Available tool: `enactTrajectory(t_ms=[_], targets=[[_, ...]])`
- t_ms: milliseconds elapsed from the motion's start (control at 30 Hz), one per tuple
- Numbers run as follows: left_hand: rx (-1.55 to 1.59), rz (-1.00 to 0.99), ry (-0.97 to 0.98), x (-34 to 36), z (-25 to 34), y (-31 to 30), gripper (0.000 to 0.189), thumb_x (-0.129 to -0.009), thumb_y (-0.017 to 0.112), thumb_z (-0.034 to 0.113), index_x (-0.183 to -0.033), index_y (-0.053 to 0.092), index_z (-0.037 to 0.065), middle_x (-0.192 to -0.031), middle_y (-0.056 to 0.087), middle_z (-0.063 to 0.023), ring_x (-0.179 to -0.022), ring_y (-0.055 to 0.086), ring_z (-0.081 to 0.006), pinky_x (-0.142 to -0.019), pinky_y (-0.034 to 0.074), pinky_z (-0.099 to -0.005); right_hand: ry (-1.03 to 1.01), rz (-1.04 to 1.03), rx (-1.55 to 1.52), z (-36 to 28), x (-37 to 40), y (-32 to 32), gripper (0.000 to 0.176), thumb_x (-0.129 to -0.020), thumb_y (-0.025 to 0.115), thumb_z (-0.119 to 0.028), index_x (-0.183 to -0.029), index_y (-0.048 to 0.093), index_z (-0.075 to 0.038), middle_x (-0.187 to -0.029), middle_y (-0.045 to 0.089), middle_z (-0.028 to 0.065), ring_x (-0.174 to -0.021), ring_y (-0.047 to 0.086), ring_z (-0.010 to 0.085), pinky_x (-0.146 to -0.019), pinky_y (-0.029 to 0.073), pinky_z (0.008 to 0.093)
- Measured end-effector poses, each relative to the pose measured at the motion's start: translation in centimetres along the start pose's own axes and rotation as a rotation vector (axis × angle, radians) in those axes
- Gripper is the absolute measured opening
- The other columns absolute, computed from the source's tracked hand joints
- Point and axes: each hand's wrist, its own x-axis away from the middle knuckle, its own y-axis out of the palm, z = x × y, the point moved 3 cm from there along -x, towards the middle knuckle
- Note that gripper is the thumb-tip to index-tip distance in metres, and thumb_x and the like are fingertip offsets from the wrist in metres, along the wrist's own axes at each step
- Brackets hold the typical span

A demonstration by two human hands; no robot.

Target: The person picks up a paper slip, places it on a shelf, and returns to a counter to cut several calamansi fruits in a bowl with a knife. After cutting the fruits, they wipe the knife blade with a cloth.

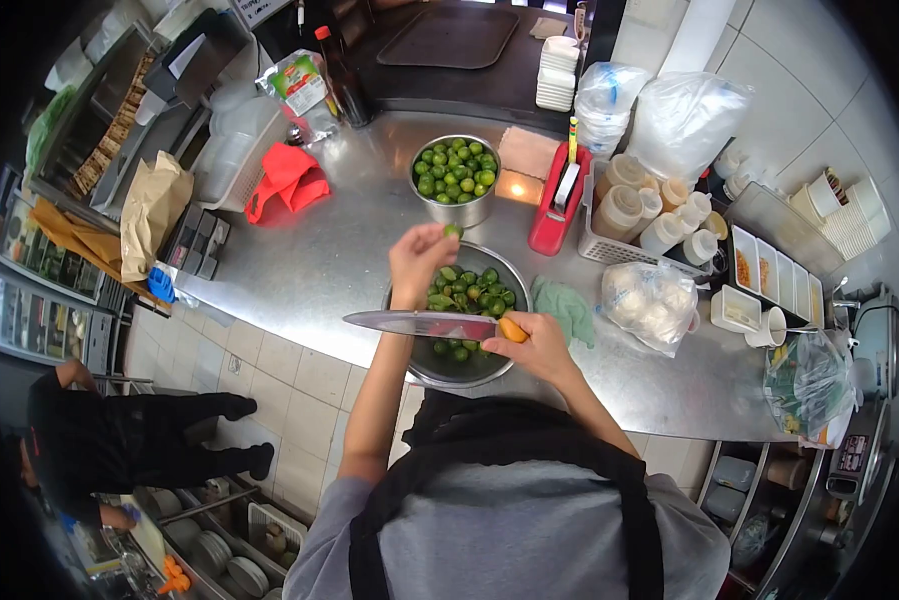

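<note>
**Asker:** While you stand at that steel counter (309, 260), what has your left hand got?

**Me:** My left hand (419, 262) is raised over the near bowl (514, 268). My fingertips pinch one small green lime (453, 231). The lime sits at the top of my fingers, above the bowl and not in it.

**Asker:** And the other one?

**Me:** My right hand (541, 347) is wrapped tight round the orange handle (512, 329) of a knife (419, 323). The blade lies roughly level and points to my left, across the near bowl. In this view it crosses my left forearm. I cannot tell whether steel and arm touch.

**Asker:** So the lime and the blade are apart?

**Me:** Yes. The lime is up at my fingertips and the blade is lower, nearer my body.

**Asker:** What is in the bowls?

**Me:** The near bowl holds green lime pieces. The far bowl (459, 212) stands just behind it on the counter and is heaped with whole limes.

**Asker:** Anything else close by?

**Me:** A green cloth (567, 305) lies just right of the near bowl. A red holder (557, 220) stands right of the far bowl, with a basket of squeeze bottles (649, 215) beyond it. A red cloth (289, 180) lies further back on my left. Down on the tiled floor to my left, well apart from me, is a person in black (119, 440).
</note>
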Motion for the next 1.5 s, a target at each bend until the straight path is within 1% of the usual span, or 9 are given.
enactTrajectory(t_ms=[267,400,567,833,900,1000,1167,1400,1500], targets=[[-0.696,0.082,0.431,-10.6,2.2,4.7,0.027,-0.067,0.074,0.011,-0.092,0.067,0.006,-0.097,0.066,-0.0116,-0.082,0.063,-0.0242,-0.072,0.05,-0.0316,-0.002,0.054,-0.024,-0.2,0.3,-1.1,0.055,-0.068,0.071,-0.056,-0.062,0.056,-0.003,-0.049,0.045,0.0102,-0.045,0.045,0.0258,-0.047,0.036,0.0356],[-0.815,0.101,0.729,-9.7,1.9,3.7,0.026,-0.062,0.069,0.007,-0.088,0.069,0.012,-0.108,0.058,-0.0135,-0.102,0.05,-0.0312,-0.091,0.038,-0.0394,0.098,0.044,-0.083,0.2,0.2,-1.2,0.054,-0.073,0.067,-0.055,-0.063,0.059,-0.002,-0.049,0.047,0.0101,-0.045,0.048,0.022,-0.048,0.037,0.035],[-0.888,0.075,0.682,-1.4,2.7,1.2,0.02,-0.064,0.068,0.002,-0.083,0.067,0.009,-0.095,0.05,-0.0121,-0.096,0.048,-0.0309,-0.083,0.04,-0.0397,0.194,0.031,-0.203,1.4,0.1,-0.9,0.058,-0.078,0.06,-0.059,-0.065,0.063,-0.002,-0.051,0.053,0.0097,-0.049,0.053,0.018,-0.051,0.04,0.0345],[-1.191,-0.204,0.455,10.2,-1.5,-0.9,0.021,-0.06,0.073,0.003,-0.078,0.064,0.008,-0.089,0.05,-0.0076,-0.091,0.049,-0.0272,-0.077,0.044,-0.0372,0.267,-0.072,-0.039,1.5,-0.2,-0.8,0.067,-0.074,0.057,-0.067,-0.064,0.062,-0.001,-0.052,0.053,0.013,-0.051,0.054,0.0292,-0.053,0.041,0.0385],[-1.175,-0.288,0.418,11.4,-2.5,0.0,0.021,-0.059,0.073,0.004,-0.078,0.064,0.008,-0.089,0.049,-0.0072,-0.09,0.049,-0.0266,-0.077,0.044,-0.037,0.244,-0.074,-0.038,1.3,-0.2,-0.5,0.067,-0.074,0.058,-0.066,-0.064,0.062,0.0,-0.052,0.053,0.0141,-0.052,0.054,0.0307,-0.053,0.041,0.0393],[-1.173,-0.282,0.547,11.6,-3.2,1.9,0.022,-0.063,0.074,0.007,-0.082,0.062,0.008,-0.088,0.049,-0.0068,-0.086,0.05,-0.0263,-0.072,0.047,-0.0369,0.169,-0.06,-0.001,1.5,-0.1,-0.4,0.054,-0.081,0.061,-0.053,-0.062,0.062,-0.002,-0.05,0.052,0.0038,-0.048,0.05,0.0136,-0.048,0.038,0.0294],[-1.362,-0.386,0.338,10.7,-4.3,3.4,0.035,-0.068,0.074,0.018,-0.097,0.061,0.007,-0.096,0.055,-0.01,-0.093,0.056,-0.0293,-0.072,0.05,-0.0398,0.182,-0.033,-0.012,1.7,0.1,-0.8,0.053,-0.081,0.062,-0.051,-0.061,0.061,-0.002,-0.049,0.051,0.0039,-0.048,0.049,0.013,-0.048,0.037,0.0289],[-1.246,-0.264,0.401,11.4,-2.4,3.4,0.033,-0.062,0.075,0.013,-0.092,0.061,0.008,-0.096,0.054,-0.0063,-0.09,0.056,-0.0254,-0.071,0.051,-0.0372,0.194,-0.015,-0.031,0.9,0.1,-1.4,0.052,-0.081,0.062,-0.05,-0.061,0.061,-0.002,-0.049,0.051,0.0036,-0.048,0.05,0.0133,-0.048,0.038,0.0297],[-1.122,-0.212,0.406,12.0,-0.3,2.2,0.034,-0.062,0.074,0.01,-0.094,0.061,0.008,-0.101,0.056,-0.0056,-0.092,0.057,-0.0257,-0.073,0.05,-0.0376,0.273,-0.031,-0.064,1.3,-0.1,-1.2,0.062,-0.073,0.061,-0.064,-0.066,0.062,-0.002,-0.054,0.054,0.0134,-0.052,0.054,0.0295,-0.053,0.041,0.0383]])
